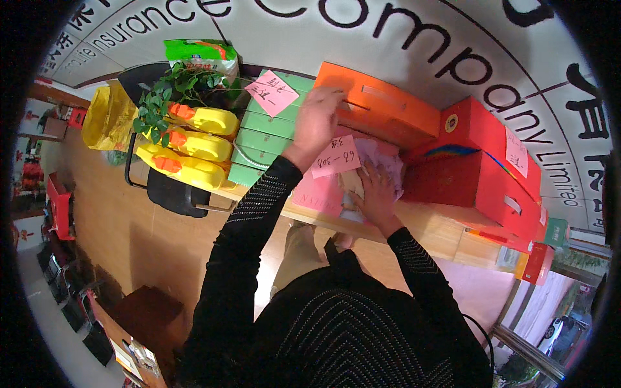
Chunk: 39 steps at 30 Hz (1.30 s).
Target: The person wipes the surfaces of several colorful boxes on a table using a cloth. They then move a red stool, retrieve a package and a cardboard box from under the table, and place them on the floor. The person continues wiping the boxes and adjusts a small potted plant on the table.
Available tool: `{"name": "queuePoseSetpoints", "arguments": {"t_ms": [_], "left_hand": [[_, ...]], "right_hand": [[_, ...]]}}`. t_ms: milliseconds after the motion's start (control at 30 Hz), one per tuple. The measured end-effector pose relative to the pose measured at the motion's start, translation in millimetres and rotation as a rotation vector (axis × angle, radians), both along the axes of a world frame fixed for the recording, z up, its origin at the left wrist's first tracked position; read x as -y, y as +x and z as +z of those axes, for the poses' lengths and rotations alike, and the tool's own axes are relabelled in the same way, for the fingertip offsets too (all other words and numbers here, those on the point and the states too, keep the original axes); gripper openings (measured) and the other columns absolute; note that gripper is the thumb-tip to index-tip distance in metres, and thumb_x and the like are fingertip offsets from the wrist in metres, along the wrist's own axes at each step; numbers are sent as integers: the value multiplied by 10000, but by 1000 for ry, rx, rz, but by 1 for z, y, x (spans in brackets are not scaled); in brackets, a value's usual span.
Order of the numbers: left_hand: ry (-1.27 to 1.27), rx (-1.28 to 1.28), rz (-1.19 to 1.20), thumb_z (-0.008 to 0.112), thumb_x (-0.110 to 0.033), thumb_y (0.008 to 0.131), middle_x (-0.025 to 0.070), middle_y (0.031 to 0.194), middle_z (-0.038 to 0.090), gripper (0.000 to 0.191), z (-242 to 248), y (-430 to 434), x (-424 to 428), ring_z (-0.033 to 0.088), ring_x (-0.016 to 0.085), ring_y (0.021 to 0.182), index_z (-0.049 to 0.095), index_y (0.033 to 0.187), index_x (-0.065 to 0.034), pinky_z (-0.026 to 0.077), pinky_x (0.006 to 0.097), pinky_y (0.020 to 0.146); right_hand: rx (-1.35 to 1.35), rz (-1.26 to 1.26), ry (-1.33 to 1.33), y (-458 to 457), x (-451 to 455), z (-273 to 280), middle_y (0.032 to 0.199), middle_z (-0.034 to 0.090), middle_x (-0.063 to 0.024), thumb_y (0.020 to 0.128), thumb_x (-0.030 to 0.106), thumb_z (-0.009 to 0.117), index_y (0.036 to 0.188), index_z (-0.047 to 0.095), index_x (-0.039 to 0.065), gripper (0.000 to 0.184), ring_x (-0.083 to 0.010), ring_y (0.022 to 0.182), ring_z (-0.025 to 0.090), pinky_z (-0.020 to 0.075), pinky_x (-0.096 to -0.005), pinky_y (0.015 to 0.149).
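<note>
My left hand (320, 119) is raised at the front left corner of an orange box (378, 92), with its fingers bent against or just over the box's edge; whether it grips anything is unclear. Lower and to the right, my right hand (379, 194) lies with spread fingers on crumpled, pale purple wrapping (388, 157) and a beige piece. Beside it a pink handwritten note (339, 156) rests over a pink box or bag (318, 191). Green boxes (259, 140) stand left of my left hand, with another pink note (271, 93) on top.
Yellow bottles (194, 169) with orange caps stand on the left, beside a leafy plant (155, 109), a yellow bag (109, 116) and a black chair (177, 191). Large red boxes (451, 179) stand on the right of the wooden table (432, 223). A lettered wall rises behind.
</note>
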<state>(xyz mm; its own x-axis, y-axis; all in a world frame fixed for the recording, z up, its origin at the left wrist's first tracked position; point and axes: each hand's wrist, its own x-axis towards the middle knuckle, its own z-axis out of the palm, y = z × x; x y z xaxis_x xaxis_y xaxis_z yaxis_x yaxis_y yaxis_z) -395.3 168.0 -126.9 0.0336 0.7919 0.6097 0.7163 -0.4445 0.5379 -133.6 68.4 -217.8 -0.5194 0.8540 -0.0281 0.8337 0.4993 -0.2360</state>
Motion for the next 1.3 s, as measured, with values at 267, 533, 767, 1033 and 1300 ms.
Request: {"name": "queuePoseSetpoints", "arguments": {"t_ms": [267, 533, 767, 1033, 1300], "left_hand": [[-485, -40, -124, 727, -58, 800, 174, 1081, 687, 500, -54, 27, 41, 642, 409, 1099, 619, 1287, -94, 545, 475, 902], [-872, -19, -111, 758, -184, 879, 135, 907, 741, 305, -8, 8, 44, 731, 291, 876, 706, 1151, -56, 566, 427, 739], [-862, 1583, -214, 589, -69, 1021, 196, 1147, 701, 250, 45, 37, 14, 721, 224, 1059, 606, 1165, 135, 604, 271, 882], [-764, 1710, -22, 543, -51, 1043, 167, 1099, 677, 253, 18, 74, -36, 716, 270, 1076, 588, 1213, 130, 615, 255, 886], [-750, 1699, -67, 535, -157, 1072, 202, 1207, 646, 297, 36, 83, -4, 696, 281, 1092, 553, 1229, 95, 603, 290, 929]], "right_hand": [[-12, -19, -55, 0, -2, 10, 1615, 366, -91, 901, 460, 710, 1505, 503, 146, 712, -419, 1486, 288, 272, -650, 1161], [22, -23, -64, 1, -4, 8, 1614, 389, -67, 911, 485, 683, 1490, 520, 187, 671, -401, 1497, 290, 243, -635, 1190], [-95, 5, 72, 3, -3, 5, 1607, 381, -70, 857, 455, 735, 1435, 555, 166, 671, -390, 1443, 355, 308, -570, 1168], [-101, 14, 97, 3, 0, 4, 1620, 364, -58, 864, 447, 732, 1454, 530, 175, 681, -397, 1450, 340, 318, -570, 1164], [-147, 52, 55, 4, -5, -2, 1626, 355, -82, 871, 450, 729, 1492, 498, 186, 713, -421, 1457, 330, 290, -589, 1183]]}}
